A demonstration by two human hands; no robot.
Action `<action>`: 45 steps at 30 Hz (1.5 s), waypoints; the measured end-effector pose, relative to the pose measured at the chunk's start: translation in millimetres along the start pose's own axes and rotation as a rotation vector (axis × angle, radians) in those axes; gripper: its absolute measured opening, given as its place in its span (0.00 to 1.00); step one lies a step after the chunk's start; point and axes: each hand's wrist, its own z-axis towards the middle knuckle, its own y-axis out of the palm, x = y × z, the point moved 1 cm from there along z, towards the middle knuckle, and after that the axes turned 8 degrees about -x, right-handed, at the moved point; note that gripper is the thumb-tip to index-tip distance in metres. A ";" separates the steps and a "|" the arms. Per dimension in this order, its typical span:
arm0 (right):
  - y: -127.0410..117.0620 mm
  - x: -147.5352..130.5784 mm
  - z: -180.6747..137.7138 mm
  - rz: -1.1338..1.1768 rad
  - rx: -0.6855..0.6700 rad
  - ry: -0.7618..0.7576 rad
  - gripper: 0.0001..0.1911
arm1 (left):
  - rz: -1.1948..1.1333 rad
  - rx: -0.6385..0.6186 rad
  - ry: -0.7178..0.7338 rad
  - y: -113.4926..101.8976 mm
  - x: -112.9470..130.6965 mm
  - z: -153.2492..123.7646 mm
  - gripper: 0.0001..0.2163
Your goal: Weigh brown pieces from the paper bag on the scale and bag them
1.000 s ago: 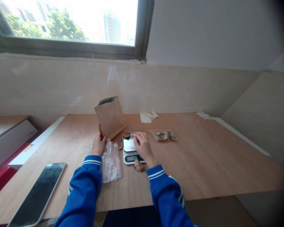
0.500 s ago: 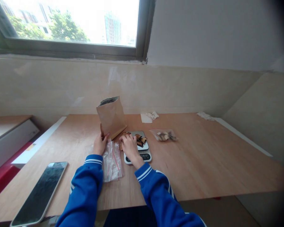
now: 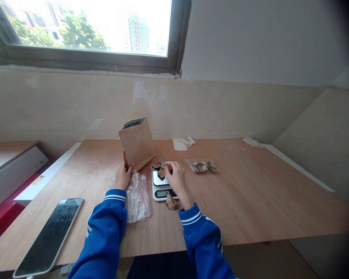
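A small kitchen scale [image 3: 160, 185] sits in the middle of the wooden table [image 3: 250, 193], with two dark dried pieces [image 3: 159, 169] on its plate. My right hand [image 3: 176, 176] lies over the right side of the plate, fingers curled, fingertips at the plate's far edge. A further brown piece [image 3: 171, 202] lies on the table in front of the scale. My left hand [image 3: 123, 176] rests against the base of an upright, open brown paper bag [image 3: 137, 142], with clear zip bags [image 3: 137, 195] lying just beside it.
A clear bag with brown pieces [image 3: 201, 166] lies right of the scale. A phone [image 3: 49, 234] lies face up at the table's near left corner. Crumpled tissues [image 3: 184, 142] sit by the back wall, more [image 3: 251, 142] at far right. A lower ledge [image 3: 8, 162] stands left.
My right hand moved from the scale's left side back to its right side. Two pieces now lie on the plate, and one brown piece shows in front of the scale.
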 end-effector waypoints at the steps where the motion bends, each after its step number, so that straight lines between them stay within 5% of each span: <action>1: -2.4 3.6 -2.2 0.018 0.034 -0.003 0.11 | 0.000 -0.001 0.004 0.3 -0.6 0.2 0.23; 11: -4.0 26.6 -5.2 0.032 0.123 0.017 0.15 | -0.002 -0.014 -0.007 0.4 1.5 0.2 0.22; 20: 15.0 -3.4 10.6 -0.369 -0.173 -0.149 0.18 | 0.006 -0.014 0.000 -0.1 1.5 0.2 0.22; 24: 8.7 -3.7 7.2 -0.377 -0.159 -0.125 0.18 | -0.007 -0.015 -0.007 -0.7 3.2 -0.1 0.22; 32: -28.3 -4.2 -53.9 -0.028 -0.136 -0.130 0.09 | -0.006 -0.010 -0.016 0.3 3.6 0.4 0.22; 38: -19.1 1.7 -108.6 -0.069 -0.235 -0.090 0.11 | -0.004 -0.009 -0.011 0.5 4.3 -0.4 0.22; 45: -9.2 1.2 -120.3 0.107 -0.314 -0.175 0.13 | -0.011 -0.012 -0.003 0.8 2.5 0.8 0.23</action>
